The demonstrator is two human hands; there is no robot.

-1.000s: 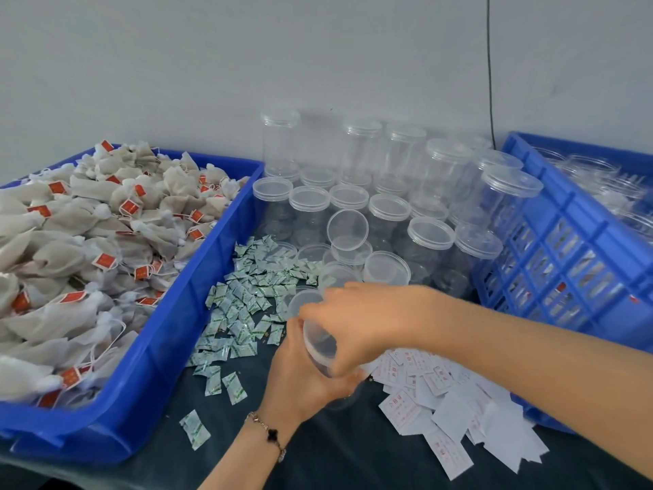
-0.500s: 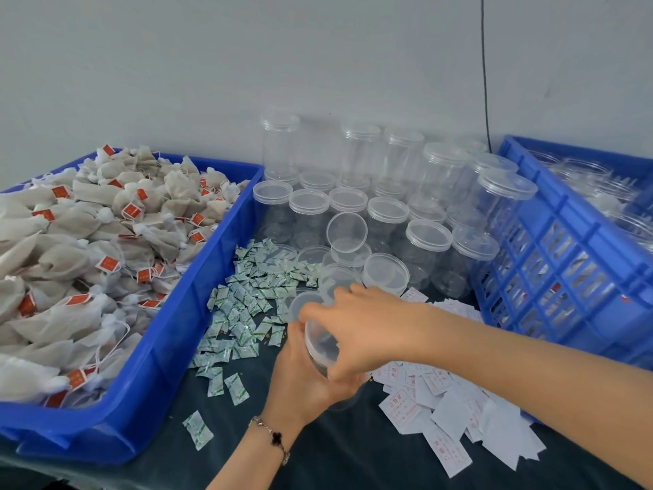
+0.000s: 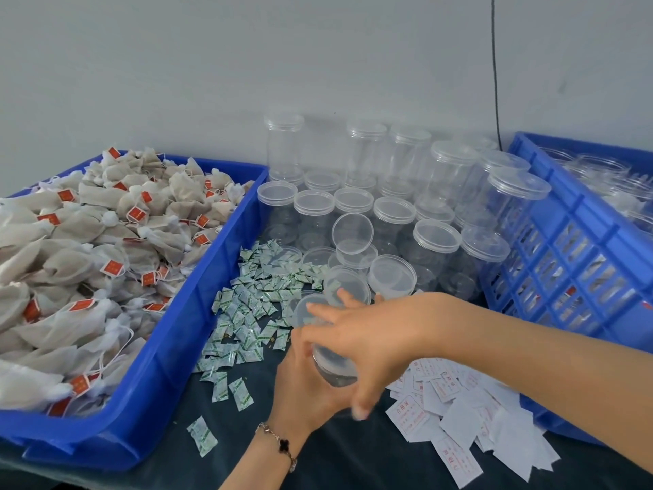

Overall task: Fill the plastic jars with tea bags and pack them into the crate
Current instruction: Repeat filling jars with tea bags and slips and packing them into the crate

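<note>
The left hand (image 3: 304, 387) is cradling a clear plastic jar (image 3: 330, 366), tilted, just right of the blue tea-bag bin (image 3: 198, 334). The right hand (image 3: 367, 334) is curling over its lid; twist squarely, keeping the jar braced.

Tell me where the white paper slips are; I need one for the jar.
In the head view, the white paper slips lie piled on the dark table, lower right, beside the blue crate and under the right forearm.

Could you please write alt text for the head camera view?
Both hands, left hand and right hand, grip a clear plastic jar between a blue bin of tea bags and a blue crate.
</note>
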